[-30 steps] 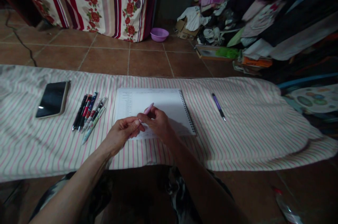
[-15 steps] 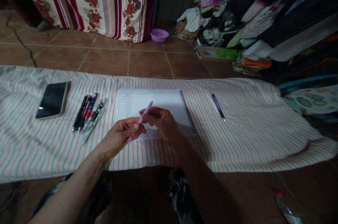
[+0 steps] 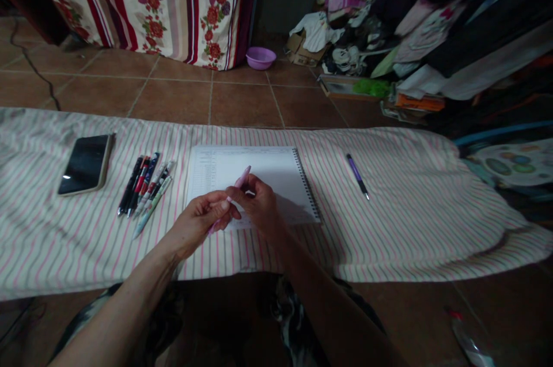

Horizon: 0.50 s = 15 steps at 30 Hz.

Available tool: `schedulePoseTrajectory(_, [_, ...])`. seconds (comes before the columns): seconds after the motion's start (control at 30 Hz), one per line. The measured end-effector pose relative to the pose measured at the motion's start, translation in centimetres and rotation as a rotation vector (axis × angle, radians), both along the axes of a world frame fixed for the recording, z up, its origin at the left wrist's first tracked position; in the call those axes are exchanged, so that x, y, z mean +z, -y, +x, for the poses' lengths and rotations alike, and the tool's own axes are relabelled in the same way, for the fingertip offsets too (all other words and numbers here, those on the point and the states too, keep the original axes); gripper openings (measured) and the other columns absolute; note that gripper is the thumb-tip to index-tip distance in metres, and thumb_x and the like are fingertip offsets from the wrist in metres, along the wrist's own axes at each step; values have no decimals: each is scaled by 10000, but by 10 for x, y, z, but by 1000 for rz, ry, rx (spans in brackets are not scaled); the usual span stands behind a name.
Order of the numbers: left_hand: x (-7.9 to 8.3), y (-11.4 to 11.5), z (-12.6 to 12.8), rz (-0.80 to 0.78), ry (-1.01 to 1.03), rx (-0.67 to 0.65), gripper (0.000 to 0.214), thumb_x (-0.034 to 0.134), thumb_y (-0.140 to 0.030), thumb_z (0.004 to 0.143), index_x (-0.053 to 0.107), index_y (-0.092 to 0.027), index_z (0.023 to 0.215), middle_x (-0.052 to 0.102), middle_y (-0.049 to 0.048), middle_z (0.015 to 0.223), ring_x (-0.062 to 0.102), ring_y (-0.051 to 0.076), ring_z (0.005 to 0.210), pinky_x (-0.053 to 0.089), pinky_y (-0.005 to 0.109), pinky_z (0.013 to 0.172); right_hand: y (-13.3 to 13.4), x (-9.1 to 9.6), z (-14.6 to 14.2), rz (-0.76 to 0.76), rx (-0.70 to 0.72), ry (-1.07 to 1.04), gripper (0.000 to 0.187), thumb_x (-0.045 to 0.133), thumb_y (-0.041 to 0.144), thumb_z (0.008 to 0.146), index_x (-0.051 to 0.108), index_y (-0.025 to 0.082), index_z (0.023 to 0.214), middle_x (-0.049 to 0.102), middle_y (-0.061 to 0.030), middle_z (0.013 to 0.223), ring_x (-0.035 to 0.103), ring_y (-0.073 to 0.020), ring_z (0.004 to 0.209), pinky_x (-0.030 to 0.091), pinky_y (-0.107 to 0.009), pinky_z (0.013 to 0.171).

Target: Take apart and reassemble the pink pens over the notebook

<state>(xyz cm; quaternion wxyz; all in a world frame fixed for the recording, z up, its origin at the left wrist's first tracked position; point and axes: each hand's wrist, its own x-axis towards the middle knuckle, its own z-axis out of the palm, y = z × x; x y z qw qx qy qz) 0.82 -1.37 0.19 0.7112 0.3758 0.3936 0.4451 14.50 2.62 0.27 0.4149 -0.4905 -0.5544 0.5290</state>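
A pink pen (image 3: 244,175) is held at a slant between both hands, above the near half of an open spiral notebook (image 3: 268,162). My left hand (image 3: 203,217) pinches its lower part, with the fingers closed. The thumb and fingers of my right hand (image 3: 258,197) are closed around the upper part, leaving only the top end showing. Several pens (image 3: 144,185) lie side by side to the left of the notebook. A purple and black pen (image 3: 358,176) lies alone to its right.
A striped cloth (image 3: 401,211) covers the low table. At the left lies a phone (image 3: 85,164). Beyond, on the tiled floor, are a purple basin (image 3: 260,58) and a cardboard box (image 3: 305,51) beside heaped clothes. A plastic bottle (image 3: 470,341) lies at the lower right.
My right hand has shifted slightly left and closed around the pink pen's upper part, covering more of it. My left hand has hardly moved.
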Motion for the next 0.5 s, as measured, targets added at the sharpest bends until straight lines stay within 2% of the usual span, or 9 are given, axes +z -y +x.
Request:
schedulePoseTrajectory(0.1, [2,-1,2,-15,18,25,240,632,-341,785,647,-116,867,578,38,699,338,76,524,217,249,513,2,1,0,-7,4,21,275,682,427,660,526,203,690,537,42,598,488,-94,522,403,-235,515])
schedulePoseTrajectory(0.23, [3,-2,1,-30,52,17,200,624,-313,794,638,-118,753,530,7,618,337,71,518,226,245,516,2,4,2,-37,56,-16,252,655,423,699,554,194,731,560,28,638,508,-97,553,398,-236,528])
schedulePoseTrajectory(0.33, [4,-2,-1,-53,90,10,180,613,-296,803,644,-119,790,514,-6,575,330,68,499,231,246,516,-1,8,8,-55,137,-133,262,587,409,765,624,208,930,654,-19,839,557,-110,659,412,-241,577])
schedulePoseTrajectory(0.4, [3,-2,-2,-63,111,-7,181,611,-294,806,647,-117,814,516,-6,566,334,67,497,230,243,514,-3,10,11,-66,192,-175,275,598,384,762,653,226,981,674,-20,925,570,-115,708,418,-244,605])
schedulePoseTrajectory(0.5, [3,-1,-2,-60,115,-32,196,616,-310,804,641,-115,795,523,-1,568,338,70,506,232,242,514,-3,12,14,-113,214,-179,236,631,362,739,694,226,922,686,2,835,574,-122,724,428,-259,658])
